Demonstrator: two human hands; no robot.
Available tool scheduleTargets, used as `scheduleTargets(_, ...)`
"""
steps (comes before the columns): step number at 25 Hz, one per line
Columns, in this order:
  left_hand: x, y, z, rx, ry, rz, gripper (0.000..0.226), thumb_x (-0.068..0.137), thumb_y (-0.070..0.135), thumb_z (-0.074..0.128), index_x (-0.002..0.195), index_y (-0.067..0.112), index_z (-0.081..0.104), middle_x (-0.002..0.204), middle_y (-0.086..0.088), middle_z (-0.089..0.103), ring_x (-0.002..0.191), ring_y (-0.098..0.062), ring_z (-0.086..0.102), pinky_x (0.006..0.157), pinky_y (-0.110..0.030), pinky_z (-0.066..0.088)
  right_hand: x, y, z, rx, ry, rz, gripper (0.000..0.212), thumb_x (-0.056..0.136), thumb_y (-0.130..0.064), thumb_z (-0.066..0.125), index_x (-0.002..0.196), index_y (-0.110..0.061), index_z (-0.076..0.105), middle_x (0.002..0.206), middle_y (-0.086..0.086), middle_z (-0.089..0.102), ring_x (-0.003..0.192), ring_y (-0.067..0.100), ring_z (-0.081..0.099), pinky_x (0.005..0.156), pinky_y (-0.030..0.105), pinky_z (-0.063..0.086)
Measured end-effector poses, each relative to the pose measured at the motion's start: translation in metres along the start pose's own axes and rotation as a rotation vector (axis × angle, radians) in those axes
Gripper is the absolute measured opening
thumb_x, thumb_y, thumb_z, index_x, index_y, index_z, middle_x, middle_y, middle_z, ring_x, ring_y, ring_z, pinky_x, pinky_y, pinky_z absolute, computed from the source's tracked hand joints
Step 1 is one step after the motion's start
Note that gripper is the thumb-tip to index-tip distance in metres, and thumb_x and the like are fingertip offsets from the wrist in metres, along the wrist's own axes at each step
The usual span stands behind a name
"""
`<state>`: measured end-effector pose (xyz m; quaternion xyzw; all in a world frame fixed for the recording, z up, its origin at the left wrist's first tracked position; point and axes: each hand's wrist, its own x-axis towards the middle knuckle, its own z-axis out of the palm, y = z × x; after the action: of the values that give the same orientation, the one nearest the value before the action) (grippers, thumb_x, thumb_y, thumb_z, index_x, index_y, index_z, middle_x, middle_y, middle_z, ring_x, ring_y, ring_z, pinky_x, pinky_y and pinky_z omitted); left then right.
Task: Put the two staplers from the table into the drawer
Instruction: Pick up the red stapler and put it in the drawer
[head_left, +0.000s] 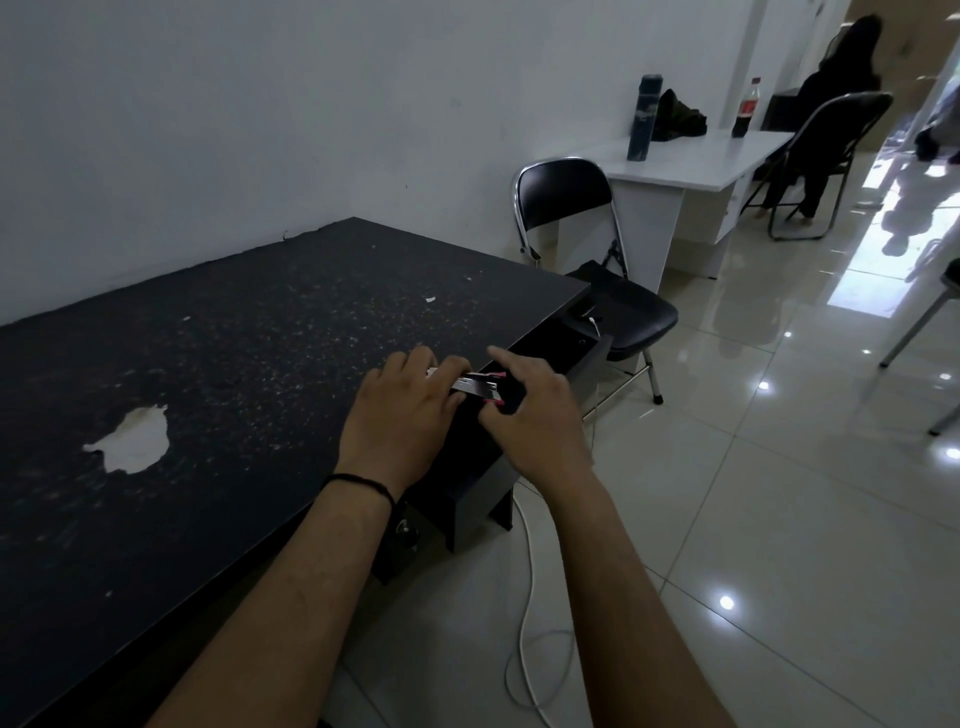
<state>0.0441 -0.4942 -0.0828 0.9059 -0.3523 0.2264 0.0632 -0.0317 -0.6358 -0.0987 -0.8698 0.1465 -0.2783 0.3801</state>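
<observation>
both hands meet at the table (218, 364) edge — left hand (400, 415) and right hand (524, 415) pinch the staplers (475, 387) between them, above the open drawer (582, 343). risk: loose shared grip, one slips to the floor.

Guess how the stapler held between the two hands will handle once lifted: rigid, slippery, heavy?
The stapler shows a bare metal strip and pink end pieces, so probably rigid, not floppy. It looks small against the left hand and right hand, so likely light overall but dense. The shiny metal may be slick. If hinged, it could flap open when lifted by one end.
</observation>
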Motion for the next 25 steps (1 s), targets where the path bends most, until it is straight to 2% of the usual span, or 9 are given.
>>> scheduleTargets(3,-0.001,0.000,-0.001,-0.025,0.009,-0.009,0.032,0.100,0.040,0.040,0.130,0.030,0.048,0.114,-0.002,0.054,0.097,-0.022,0.052,0.080,-0.038,0.044,0.002,-0.004,0.004,-0.102,0.033,-0.008,0.046,0.083,-0.025,0.069,0.128,-0.035,0.063,0.125,-0.009,0.063,0.113,0.015,0.057,0.099,0.043,0.046)
scheduleTargets(6,0.000,0.001,-0.002,-0.056,0.009,-0.018,0.032,0.099,0.040,0.042,0.129,0.030,0.049,0.114,-0.001,0.054,0.098,-0.022,0.053,0.081,-0.039,0.046,0.005,-0.006,0.005,-0.167,0.065,-0.028,0.038,0.082,-0.030,0.070,0.120,-0.036,0.068,0.116,-0.010,0.066,0.104,0.014,0.060,0.093,0.041,0.047)
scheduleTargets(9,0.000,0.001,-0.005,-0.133,0.012,-0.068,0.040,0.094,0.040,0.053,0.131,0.031,0.045,0.113,-0.001,0.053,0.099,-0.023,0.053,0.083,-0.040,0.046,0.005,0.001,0.001,-0.187,0.093,0.002,0.030,0.077,-0.032,0.072,0.107,-0.034,0.072,0.098,-0.009,0.068,0.086,0.011,0.063,0.077,0.032,0.050)
scheduleTargets(12,0.002,-0.001,-0.003,-0.136,-0.024,-0.135,0.054,0.090,0.044,0.054,0.140,0.030,0.038,0.120,-0.002,0.053,0.108,-0.024,0.050,0.091,-0.041,0.044,0.005,0.019,-0.010,-0.143,0.143,0.076,0.020,0.073,-0.030,0.071,0.093,-0.029,0.073,0.079,-0.010,0.067,0.068,0.006,0.059,0.059,0.025,0.044)
scheduleTargets(14,0.004,-0.004,0.000,-0.124,-0.051,-0.169,0.050,0.091,0.047,0.049,0.138,0.030,0.044,0.127,-0.002,0.053,0.115,-0.025,0.048,0.097,-0.042,0.043,0.007,0.024,-0.016,-0.170,0.126,0.144,0.018,0.071,-0.034,0.071,0.087,-0.028,0.073,0.074,-0.011,0.066,0.067,0.006,0.060,0.060,0.028,0.049)
scheduleTargets(17,0.006,-0.007,0.003,-0.189,-0.102,-0.217,0.046,0.094,0.049,0.043,0.136,0.031,0.051,0.138,-0.001,0.051,0.127,-0.025,0.044,0.107,-0.043,0.038,0.013,0.021,-0.017,-0.285,0.080,0.242,0.016,0.067,-0.039,0.075,0.076,-0.027,0.068,0.068,-0.013,0.062,0.071,0.012,0.062,0.069,0.034,0.053)
scheduleTargets(21,0.009,-0.011,0.004,-0.270,-0.121,-0.273,0.042,0.098,0.040,0.041,0.138,0.032,0.052,0.145,0.000,0.048,0.134,-0.023,0.040,0.114,-0.043,0.032,0.025,0.013,-0.019,-0.375,-0.031,0.346,0.019,0.065,-0.037,0.078,0.071,-0.021,0.068,0.069,-0.006,0.066,0.073,0.016,0.064,0.075,0.038,0.055)
scheduleTargets(23,0.009,-0.011,0.003,-0.273,-0.126,-0.276,0.042,0.098,0.037,0.042,0.138,0.031,0.052,0.146,-0.001,0.048,0.135,-0.023,0.040,0.115,-0.043,0.032,0.031,0.011,-0.024,-0.386,-0.128,0.398,0.024,0.066,-0.037,0.080,0.075,-0.019,0.069,0.074,-0.001,0.068,0.072,0.018,0.066,0.072,0.039,0.057)
scheduleTargets(25,0.008,-0.011,0.002,-0.281,-0.121,-0.275,0.042,0.098,0.036,0.042,0.138,0.030,0.052,0.145,-0.001,0.049,0.134,-0.023,0.041,0.115,-0.043,0.033,0.037,0.007,-0.025,-0.412,-0.177,0.386,0.028,0.067,-0.037,0.083,0.079,-0.017,0.068,0.076,0.001,0.068,0.069,0.018,0.064,0.059,0.033,0.053)
